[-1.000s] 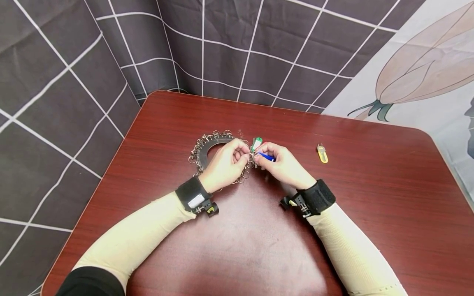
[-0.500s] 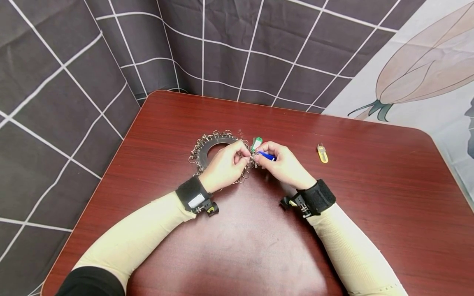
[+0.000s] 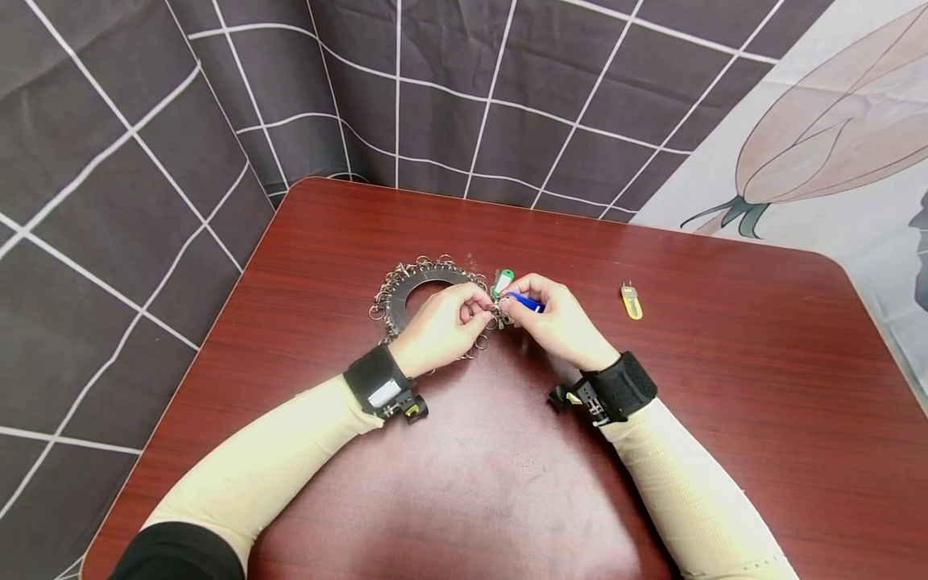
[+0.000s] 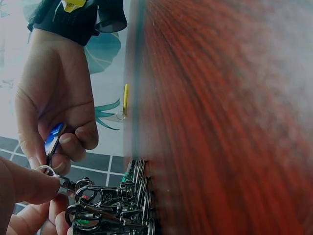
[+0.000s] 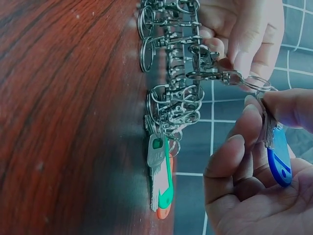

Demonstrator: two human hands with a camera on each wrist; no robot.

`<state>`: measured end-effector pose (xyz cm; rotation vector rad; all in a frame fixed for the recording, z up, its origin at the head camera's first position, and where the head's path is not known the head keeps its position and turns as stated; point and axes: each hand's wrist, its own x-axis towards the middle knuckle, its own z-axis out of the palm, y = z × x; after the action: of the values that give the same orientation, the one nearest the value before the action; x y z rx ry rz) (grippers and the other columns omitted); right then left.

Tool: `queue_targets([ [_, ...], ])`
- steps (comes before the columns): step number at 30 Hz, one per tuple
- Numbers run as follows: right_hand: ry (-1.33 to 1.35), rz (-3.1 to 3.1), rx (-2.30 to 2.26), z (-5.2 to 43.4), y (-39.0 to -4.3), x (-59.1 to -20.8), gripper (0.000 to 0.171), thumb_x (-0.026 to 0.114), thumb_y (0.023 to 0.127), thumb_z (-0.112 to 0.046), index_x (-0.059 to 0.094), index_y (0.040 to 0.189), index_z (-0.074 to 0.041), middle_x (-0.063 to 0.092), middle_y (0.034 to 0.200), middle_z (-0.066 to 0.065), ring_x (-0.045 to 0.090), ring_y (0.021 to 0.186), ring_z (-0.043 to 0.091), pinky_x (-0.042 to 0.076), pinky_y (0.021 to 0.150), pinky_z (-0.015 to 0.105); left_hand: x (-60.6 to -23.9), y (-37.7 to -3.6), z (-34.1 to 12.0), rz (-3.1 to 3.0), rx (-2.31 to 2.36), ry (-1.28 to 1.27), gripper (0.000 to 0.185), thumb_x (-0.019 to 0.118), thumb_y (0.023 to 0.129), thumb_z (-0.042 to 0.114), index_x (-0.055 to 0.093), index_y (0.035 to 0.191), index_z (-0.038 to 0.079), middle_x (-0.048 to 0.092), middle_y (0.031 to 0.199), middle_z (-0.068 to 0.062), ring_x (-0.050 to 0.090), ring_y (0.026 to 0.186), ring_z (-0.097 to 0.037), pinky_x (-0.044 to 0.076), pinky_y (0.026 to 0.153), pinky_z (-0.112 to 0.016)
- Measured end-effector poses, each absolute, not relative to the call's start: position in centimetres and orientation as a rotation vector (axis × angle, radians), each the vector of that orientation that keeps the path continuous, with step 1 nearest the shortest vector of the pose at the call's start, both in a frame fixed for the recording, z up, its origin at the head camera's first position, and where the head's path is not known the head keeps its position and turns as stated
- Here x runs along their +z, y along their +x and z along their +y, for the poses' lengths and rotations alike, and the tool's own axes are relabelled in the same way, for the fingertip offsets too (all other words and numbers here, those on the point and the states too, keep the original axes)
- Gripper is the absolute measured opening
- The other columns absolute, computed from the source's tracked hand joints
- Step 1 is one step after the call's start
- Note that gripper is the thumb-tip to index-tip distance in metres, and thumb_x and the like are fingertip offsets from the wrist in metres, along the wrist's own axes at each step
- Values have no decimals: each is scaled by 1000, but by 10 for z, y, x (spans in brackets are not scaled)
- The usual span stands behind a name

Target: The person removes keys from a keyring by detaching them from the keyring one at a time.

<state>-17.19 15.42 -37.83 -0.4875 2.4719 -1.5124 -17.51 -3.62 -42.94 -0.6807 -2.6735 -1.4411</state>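
A round dark key holder [image 3: 397,300], hung with several metal snap hooks and split rings, lies under and beside my left hand [image 3: 438,329]. The left thumb and fingers pinch a split ring [image 5: 258,83] at the end of one snap hook [image 5: 212,76]. My right hand [image 3: 558,324] pinches a silver key [image 5: 267,129] with a blue key tag [image 5: 280,159], right at that split ring. In the right wrist view, a key [image 5: 155,151] with a green tag [image 5: 168,193] hangs from other hooks, an orange-red tag [image 5: 164,213] behind it.
A yellow key tag [image 3: 631,303] with a key lies on the reddish-brown table [image 3: 725,387], to the right of the hands. A dark curtain with white grid lines [image 3: 449,121] hangs behind the table's far edge.
The right fingers and the blue tag have shifted slightly up and right. The left fingertips have moved a little at the split ring. The key holder stays in place.
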Motion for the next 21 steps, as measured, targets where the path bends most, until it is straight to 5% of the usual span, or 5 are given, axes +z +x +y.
queue_targets([
  [9,-451,2404,-1547,155,-173,-383,14,61,94,-9,60,103,2,57,85,30,54,65,49,52,54,54,-428,-174,-36,-2633,-1475,-602,6,62,92,9,60,97,11,59,80,1,55,74,-11,47,66,-26],
  [17,-557,2467,-1435,154,-174,-383,11,65,91,-6,61,99,1,62,83,15,56,70,42,49,56,28,-427,-175,-36,-2490,-1584,-553,9,60,93,9,58,102,8,60,88,-1,56,76,-12,49,69,-26],
  [21,-554,2466,-1436,158,-179,-392,11,65,92,-12,62,98,-3,62,83,17,56,70,40,48,55,27,-425,-175,-37,-2493,-1559,-549,8,61,93,11,59,101,9,60,86,0,55,75,-11,48,68,-26],
])
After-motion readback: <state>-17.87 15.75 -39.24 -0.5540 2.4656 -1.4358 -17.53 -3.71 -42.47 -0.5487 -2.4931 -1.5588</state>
